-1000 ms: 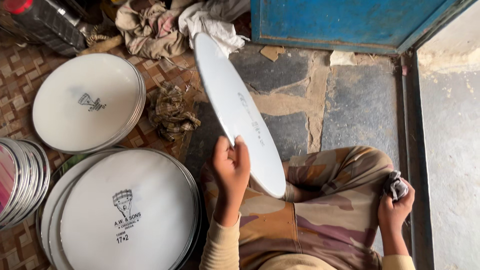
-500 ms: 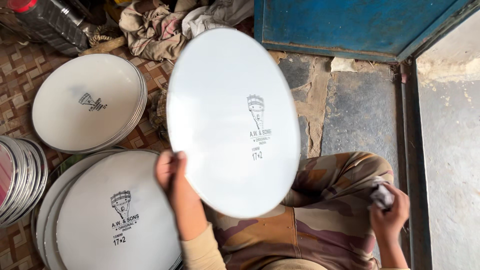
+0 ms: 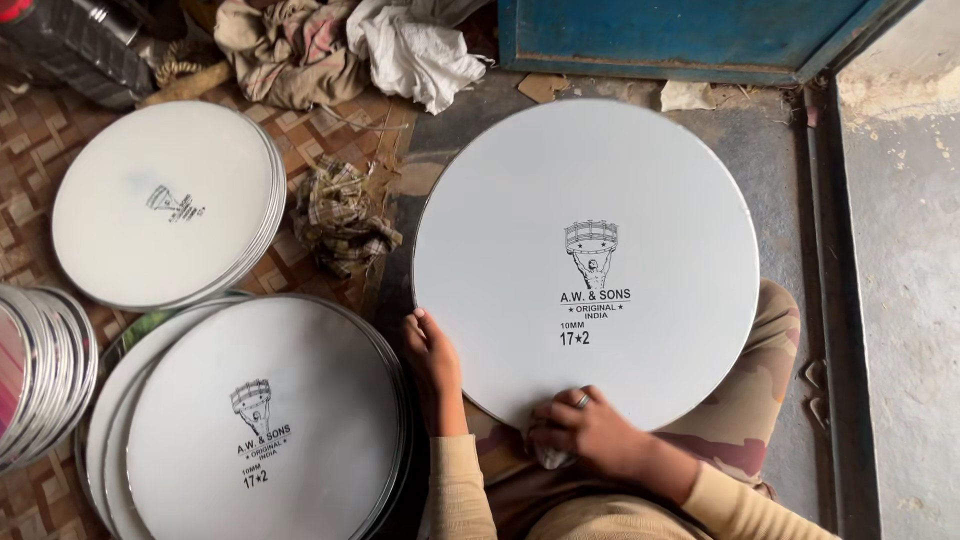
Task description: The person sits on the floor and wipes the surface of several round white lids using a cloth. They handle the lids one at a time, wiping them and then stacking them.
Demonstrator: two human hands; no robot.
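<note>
The round white disc (image 3: 590, 265) now lies flat across the person's lap, printed face up, where a second ago it stood on edge and half a second ago was tilting over. That turn brings its whole face under the hands. The left hand (image 3: 432, 365) grips the disc's near left rim, fingers curled over the edge. The right hand (image 3: 585, 432), which was out by the knee with a small cloth, has come in to the near rim; its fingers are clenched, pressing a wad of pale cloth (image 3: 550, 457) against the edge.

Just left of the lap sits a stack of like discs (image 3: 265, 420), and beyond it a second stack (image 3: 165, 205). A crumpled checked rag (image 3: 342, 215) lies between the stacks and the held disc. More rags (image 3: 350, 45) are heaped by the blue door (image 3: 680, 35). Shiny metal rims (image 3: 40, 375) stand at the far left. Nothing blocks the disc's face; only the near stack crowds the left elbow.
</note>
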